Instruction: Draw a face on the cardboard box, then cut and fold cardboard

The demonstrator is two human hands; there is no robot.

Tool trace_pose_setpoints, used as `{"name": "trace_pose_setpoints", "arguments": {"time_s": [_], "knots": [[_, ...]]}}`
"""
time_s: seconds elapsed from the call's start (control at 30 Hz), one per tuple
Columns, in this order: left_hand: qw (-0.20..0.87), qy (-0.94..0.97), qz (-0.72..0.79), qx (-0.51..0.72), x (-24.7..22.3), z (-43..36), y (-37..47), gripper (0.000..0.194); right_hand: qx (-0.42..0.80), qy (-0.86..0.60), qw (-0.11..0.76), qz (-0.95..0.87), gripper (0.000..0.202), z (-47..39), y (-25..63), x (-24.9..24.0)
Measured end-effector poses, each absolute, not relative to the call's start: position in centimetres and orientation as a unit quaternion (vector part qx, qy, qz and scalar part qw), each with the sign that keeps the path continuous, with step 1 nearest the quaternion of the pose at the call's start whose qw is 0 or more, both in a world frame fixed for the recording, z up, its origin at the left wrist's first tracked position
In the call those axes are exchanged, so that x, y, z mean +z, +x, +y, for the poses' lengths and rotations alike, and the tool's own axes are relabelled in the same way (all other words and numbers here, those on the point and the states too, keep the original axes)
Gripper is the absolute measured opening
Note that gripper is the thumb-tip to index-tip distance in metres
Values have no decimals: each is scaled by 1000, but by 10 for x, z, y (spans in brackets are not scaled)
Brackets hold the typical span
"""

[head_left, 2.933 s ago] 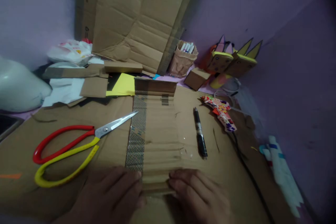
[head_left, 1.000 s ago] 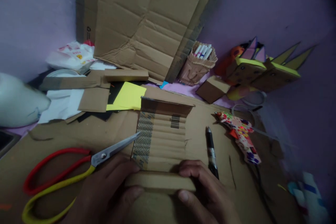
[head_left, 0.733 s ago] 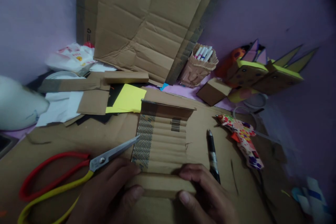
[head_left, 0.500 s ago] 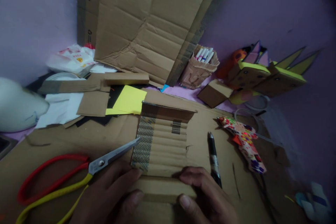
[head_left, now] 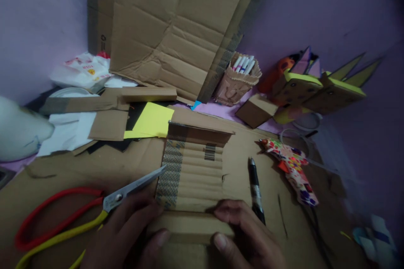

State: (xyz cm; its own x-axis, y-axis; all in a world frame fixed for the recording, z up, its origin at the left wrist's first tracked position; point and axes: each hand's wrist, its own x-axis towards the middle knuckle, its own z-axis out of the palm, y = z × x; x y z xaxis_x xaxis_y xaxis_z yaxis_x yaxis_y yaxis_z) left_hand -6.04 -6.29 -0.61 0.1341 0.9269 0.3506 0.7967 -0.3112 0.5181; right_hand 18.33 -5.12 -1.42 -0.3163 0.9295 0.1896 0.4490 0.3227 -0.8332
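A creased piece of cardboard (head_left: 202,176) with patterned tape on its left and a barcode near its far flap lies before me. Its near edge is bent up into a folded strip (head_left: 192,227). My left hand (head_left: 129,231) grips the strip's left end, fingers over the top and thumb on the near face. At the right end, my right hand (head_left: 246,235) pinches it the same way. Scissors (head_left: 118,197) with red and yellow handles lie beside my left hand, blades slightly apart, tip at the cardboard's left edge. A black pen (head_left: 255,189) rests right of the cardboard.
A flowery glue gun (head_left: 293,168) lies at the right. Behind stand a holder of markers (head_left: 238,77), a small cardboard box (head_left: 256,110) and a large cardboard sheet (head_left: 170,29). Yellow paper (head_left: 153,119) and cardboard scraps (head_left: 109,125) are at the back left.
The view has shifted slightly, so most things appear a little further left. My left hand's fingers have slid slightly left along the folded strip; my right hand keeps its hold.
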Motion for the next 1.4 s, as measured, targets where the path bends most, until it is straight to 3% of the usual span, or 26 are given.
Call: {"name": "trace_pose_setpoints", "arguments": {"time_s": [0.17,0.47,0.63,0.73,0.83,1.0,1.27,1.4], "knots": [[67,768,575,274,-9,-61,-64,23,330,-500,338,-726,25,-53,180,-11],[127,730,616,267,-4,-63,-65,26,333,-541,333,-697,23,-56,176,-12],[225,654,656,303,1,-61,-59,22,340,-555,345,-676,18,-55,174,-11],[203,648,665,311,3,-60,-59,25,355,-559,362,-656,18,-56,170,-13],[196,661,649,321,6,-56,-57,23,392,-577,423,-578,30,-59,165,-19],[273,639,648,312,14,-46,-52,20,490,-590,474,-432,60,-60,161,-20],[452,523,634,347,-1,-46,-53,34,539,-612,439,-378,91,-56,169,-8],[445,540,619,356,-3,-48,-50,32,546,-595,455,-375,92,-56,175,-10]]}}
